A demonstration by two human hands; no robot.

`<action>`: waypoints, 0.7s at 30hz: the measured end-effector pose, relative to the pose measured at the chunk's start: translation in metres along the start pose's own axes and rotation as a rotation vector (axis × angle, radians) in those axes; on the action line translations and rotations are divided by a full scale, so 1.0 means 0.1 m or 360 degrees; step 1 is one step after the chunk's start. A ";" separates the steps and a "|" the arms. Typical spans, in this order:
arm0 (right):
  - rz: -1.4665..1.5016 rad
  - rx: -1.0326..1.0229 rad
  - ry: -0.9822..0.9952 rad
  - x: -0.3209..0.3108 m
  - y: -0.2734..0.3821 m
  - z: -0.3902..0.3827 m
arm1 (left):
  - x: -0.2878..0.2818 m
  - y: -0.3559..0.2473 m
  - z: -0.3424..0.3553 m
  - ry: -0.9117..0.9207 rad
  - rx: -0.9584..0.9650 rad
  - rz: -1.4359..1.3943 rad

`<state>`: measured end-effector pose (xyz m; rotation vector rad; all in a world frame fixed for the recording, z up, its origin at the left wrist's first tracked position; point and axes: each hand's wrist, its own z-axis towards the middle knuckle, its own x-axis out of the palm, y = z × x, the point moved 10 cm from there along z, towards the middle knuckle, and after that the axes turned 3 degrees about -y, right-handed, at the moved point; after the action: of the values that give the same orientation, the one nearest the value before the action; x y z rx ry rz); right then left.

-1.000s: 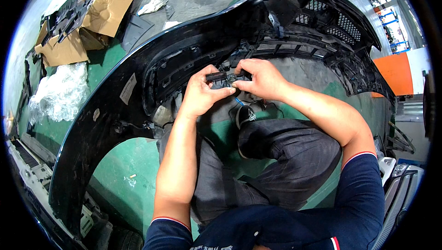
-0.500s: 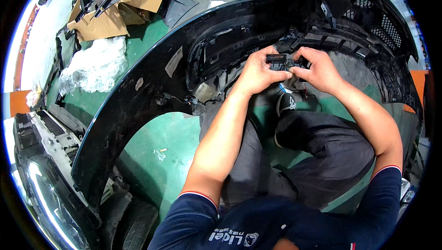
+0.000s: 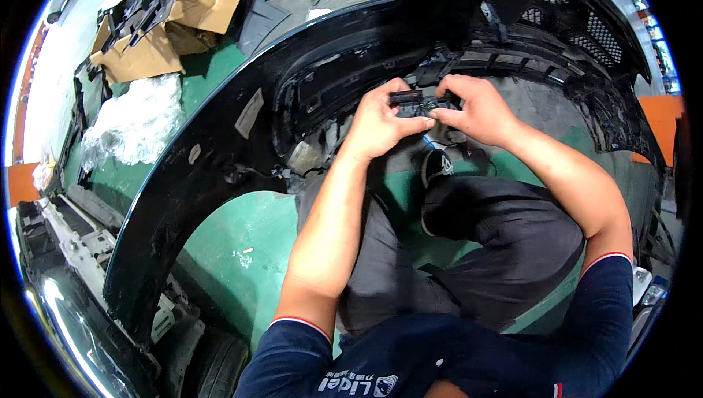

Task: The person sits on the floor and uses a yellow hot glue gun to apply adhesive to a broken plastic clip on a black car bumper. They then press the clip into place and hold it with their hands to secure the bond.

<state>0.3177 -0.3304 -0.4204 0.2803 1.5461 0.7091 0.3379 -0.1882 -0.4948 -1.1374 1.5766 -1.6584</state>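
My left hand (image 3: 379, 125) and my right hand (image 3: 477, 111) are held close together in front of me, both closed. Between them is a small dark plastic part (image 3: 407, 98), gripped at its left side by my left thumb and fingers. My right thumb and fingers pinch its other side; whether it is one piece or two I cannot tell. Behind and around my hands curves the inner side of a large black car bumper cover (image 3: 220, 116). Thin wires (image 3: 469, 147) show just below my hands, near my shoe.
A cardboard box (image 3: 139, 57) of black parts stands at the far left, with crumpled clear plastic wrap (image 3: 139, 123) nearby. A headlight (image 3: 69, 317) and a tyre (image 3: 220, 369) are at the lower left. My bent legs (image 3: 505, 229) lie on the green floor (image 3: 242, 233).
The whole view has shifted, so my hands and the bumper cover appear farther left. Both hands keep their grip on the dark part, with little visible change in their pose.
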 end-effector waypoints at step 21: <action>-0.0064 -0.0041 -0.0023 -0.04 0.05 0.00 | 0.04 -0.01 -0.01 0.0031 -0.0028 -0.0137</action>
<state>0.3165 -0.3285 -0.4143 0.2342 1.5238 0.6934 0.3358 -0.1910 -0.4929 -1.2170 1.5771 -1.7190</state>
